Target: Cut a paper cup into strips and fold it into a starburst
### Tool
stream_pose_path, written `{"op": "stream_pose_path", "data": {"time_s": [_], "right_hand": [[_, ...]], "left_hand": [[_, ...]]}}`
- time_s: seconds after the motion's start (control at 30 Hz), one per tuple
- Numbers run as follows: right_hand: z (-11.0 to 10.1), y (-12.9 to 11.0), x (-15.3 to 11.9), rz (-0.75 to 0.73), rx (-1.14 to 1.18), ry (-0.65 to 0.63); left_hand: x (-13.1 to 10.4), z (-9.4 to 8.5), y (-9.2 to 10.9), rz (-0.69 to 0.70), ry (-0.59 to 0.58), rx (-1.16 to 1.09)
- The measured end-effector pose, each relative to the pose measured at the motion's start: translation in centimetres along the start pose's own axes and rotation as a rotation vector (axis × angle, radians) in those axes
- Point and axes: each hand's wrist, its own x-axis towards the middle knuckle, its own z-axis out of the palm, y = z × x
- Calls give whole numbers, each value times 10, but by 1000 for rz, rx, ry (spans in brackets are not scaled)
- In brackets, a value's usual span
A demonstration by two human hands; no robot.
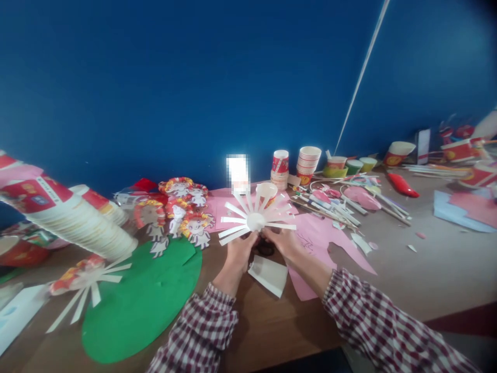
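Observation:
A paper cup cut into white strips (256, 222) is spread out like a flower in the middle of the view, its round base facing up. My left hand (241, 252) pinches its near edge from the left. From the right, my right hand (282, 242) grips the same edge, fingers closed. Dark scissor-like loops (265, 248) show partly between the hands, under the strips. Just below lies a loose white piece of cup (268, 275) on the brown table (272, 326).
Stacked paper cups (81, 220) lean at the left beside a green paper shape (143, 305) and cut-out figures (180, 210). Pink paper (310, 248), pens (330, 207), upright cups (309, 160) and a red glossy object (403, 185) lie towards the right.

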Motion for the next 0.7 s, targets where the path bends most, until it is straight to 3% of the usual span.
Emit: {"op": "stream_pose_path", "data": {"time_s": [0.13, 0.33, 0.47, 0.7], "right_hand": [[-1, 2, 3, 1, -107, 18], [1, 6, 3, -38, 65, -27], [1, 4, 2, 4, 36, -21], [0, 10, 4, 46, 51, -38]], "left_hand": [[2, -1, -2, 9, 11, 22], [-2, 3, 7, 20, 38, -56], [-2, 2, 7, -47, 55, -34], [-3, 2, 6, -42, 18, -61]]}}
